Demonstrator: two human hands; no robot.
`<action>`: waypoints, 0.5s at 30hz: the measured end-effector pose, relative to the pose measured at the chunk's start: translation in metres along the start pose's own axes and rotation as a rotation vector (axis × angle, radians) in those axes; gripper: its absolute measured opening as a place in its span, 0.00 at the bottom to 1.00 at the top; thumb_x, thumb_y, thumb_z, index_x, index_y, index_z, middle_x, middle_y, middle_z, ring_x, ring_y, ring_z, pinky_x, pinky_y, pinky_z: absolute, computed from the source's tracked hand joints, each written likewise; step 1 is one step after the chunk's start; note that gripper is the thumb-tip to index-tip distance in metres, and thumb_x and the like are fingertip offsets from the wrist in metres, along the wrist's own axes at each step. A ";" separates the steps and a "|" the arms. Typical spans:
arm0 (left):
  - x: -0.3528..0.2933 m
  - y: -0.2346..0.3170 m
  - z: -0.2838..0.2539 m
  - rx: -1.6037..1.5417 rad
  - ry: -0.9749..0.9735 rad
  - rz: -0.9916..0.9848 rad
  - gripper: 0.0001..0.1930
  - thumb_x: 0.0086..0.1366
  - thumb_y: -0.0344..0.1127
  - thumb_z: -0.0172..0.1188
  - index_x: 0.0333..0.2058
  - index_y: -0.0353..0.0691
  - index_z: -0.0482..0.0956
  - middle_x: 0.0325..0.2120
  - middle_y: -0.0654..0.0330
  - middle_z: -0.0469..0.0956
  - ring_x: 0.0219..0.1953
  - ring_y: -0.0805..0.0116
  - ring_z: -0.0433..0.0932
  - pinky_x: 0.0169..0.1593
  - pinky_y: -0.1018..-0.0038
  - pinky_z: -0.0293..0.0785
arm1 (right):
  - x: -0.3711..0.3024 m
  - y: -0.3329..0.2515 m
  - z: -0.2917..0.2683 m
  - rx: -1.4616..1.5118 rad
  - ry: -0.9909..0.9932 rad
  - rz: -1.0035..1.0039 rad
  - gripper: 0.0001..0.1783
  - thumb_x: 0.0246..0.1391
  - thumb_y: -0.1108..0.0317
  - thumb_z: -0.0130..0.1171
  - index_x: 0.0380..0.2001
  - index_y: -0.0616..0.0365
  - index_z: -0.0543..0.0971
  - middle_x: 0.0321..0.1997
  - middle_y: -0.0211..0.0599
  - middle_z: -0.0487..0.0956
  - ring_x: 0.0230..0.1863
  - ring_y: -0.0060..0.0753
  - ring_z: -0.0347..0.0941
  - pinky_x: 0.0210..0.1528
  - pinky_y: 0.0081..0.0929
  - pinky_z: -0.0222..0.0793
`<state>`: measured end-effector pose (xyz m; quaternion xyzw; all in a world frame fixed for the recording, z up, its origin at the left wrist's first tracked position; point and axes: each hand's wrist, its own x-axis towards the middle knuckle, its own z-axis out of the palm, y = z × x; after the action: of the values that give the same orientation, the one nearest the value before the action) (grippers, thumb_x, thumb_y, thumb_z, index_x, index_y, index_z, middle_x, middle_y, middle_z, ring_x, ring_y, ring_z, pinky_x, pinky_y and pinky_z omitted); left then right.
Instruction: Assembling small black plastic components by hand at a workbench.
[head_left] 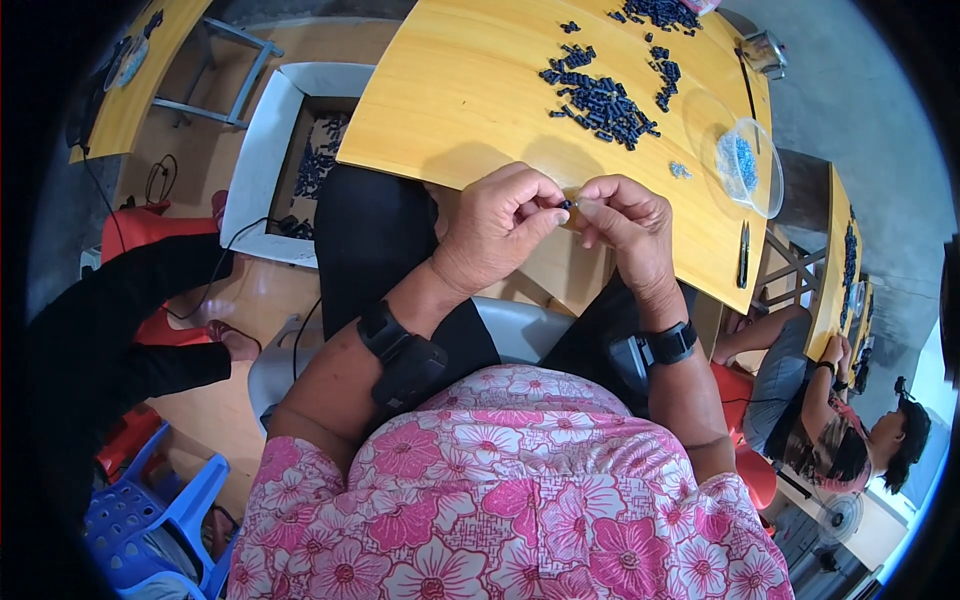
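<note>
Over the near edge of the yellow table [450, 100], my two hands meet. My left hand [498, 225] pinches a small black part [567, 204] between thumb and forefinger. Right against it, the thumb and forefinger of my right hand [632, 225] are pressed together at the part's other end; what they pinch is too small to make out. Beyond my hands lies a pile of small black cylindrical parts [607, 108]. A little heap of clear bits [680, 171] sits to the right, beside a clear plastic bowl [776, 190] holding small bluish pieces. Dark tweezers [743, 255] lie near the right edge.
More black parts [660, 12] are at the table's far end, near a metal tin [765, 55]. A white box [262, 140] with dark parts inside stands left of my legs. One person [840, 440] works at another table on the right. A blue plastic chair [150, 510] is lower left.
</note>
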<state>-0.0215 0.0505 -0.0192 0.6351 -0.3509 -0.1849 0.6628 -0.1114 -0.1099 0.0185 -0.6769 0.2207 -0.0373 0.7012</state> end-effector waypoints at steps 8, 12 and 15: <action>-0.001 -0.001 0.000 -0.013 0.008 0.009 0.04 0.56 0.22 0.60 0.30 0.33 0.73 0.26 0.64 0.71 0.25 0.81 0.71 0.31 0.84 0.68 | 0.000 -0.006 0.006 -0.060 -0.053 -0.075 0.06 0.51 0.81 0.56 0.33 0.62 0.79 0.29 0.32 0.80 0.27 0.19 0.73 0.28 0.16 0.69; 0.000 -0.001 0.000 0.000 0.004 0.015 0.04 0.56 0.22 0.60 0.30 0.33 0.73 0.26 0.63 0.71 0.25 0.81 0.71 0.31 0.84 0.68 | -0.002 -0.008 0.006 -0.109 -0.046 -0.098 0.06 0.51 0.81 0.56 0.32 0.63 0.79 0.29 0.32 0.79 0.28 0.18 0.73 0.28 0.15 0.69; -0.001 -0.001 0.000 0.000 0.007 0.023 0.04 0.56 0.22 0.60 0.30 0.33 0.74 0.25 0.63 0.71 0.25 0.80 0.72 0.30 0.83 0.69 | -0.005 -0.012 0.008 -0.148 -0.042 -0.132 0.05 0.51 0.80 0.57 0.32 0.64 0.79 0.29 0.31 0.79 0.28 0.17 0.73 0.28 0.15 0.69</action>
<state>-0.0220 0.0506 -0.0199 0.6316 -0.3556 -0.1750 0.6663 -0.1104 -0.1014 0.0308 -0.7407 0.1632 -0.0529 0.6496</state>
